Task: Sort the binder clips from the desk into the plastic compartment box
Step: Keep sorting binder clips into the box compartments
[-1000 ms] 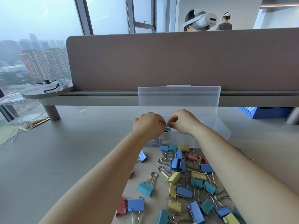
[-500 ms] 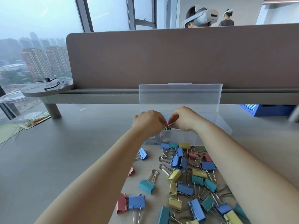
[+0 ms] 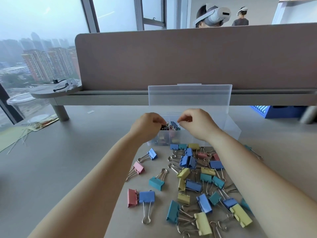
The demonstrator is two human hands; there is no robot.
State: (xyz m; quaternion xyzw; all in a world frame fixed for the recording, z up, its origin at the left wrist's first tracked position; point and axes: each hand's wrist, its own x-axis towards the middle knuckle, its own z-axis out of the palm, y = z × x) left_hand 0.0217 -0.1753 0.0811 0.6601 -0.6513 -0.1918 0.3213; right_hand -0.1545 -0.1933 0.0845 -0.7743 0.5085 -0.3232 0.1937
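From my remote seat the grey desk (image 3: 51,169) fills most of the view, running wide beneath a tall brown partition panel (image 3: 188,57) at its far edge. In front of that panel sits the clear plastic compartment box (image 3: 231,129), its lid (image 3: 188,97) standing upright behind it. Just in front of the box, spread across the near right part of the desk, lie the binder clips (image 3: 193,185) in blue, teal, yellow and pink. Most are tangled together, and a few lie apart on the left of the pile, among them a pink clip (image 3: 139,167) and a teal clip (image 3: 156,182). Both bare forearms reach forward to the box. The left hand (image 3: 147,125) hovers over its front left corner with the fingers curled down, their tips at a heap of small clips (image 3: 171,126) that fills the front compartments; I cannot tell whether it pinches one of them. The right hand (image 3: 195,122) is held just beside it, apart from the left, with thumb and forefinger drawn close together over the same heap. Whether anything is caught between them I cannot make out. More small coloured clips show blurred through the box's front wall.
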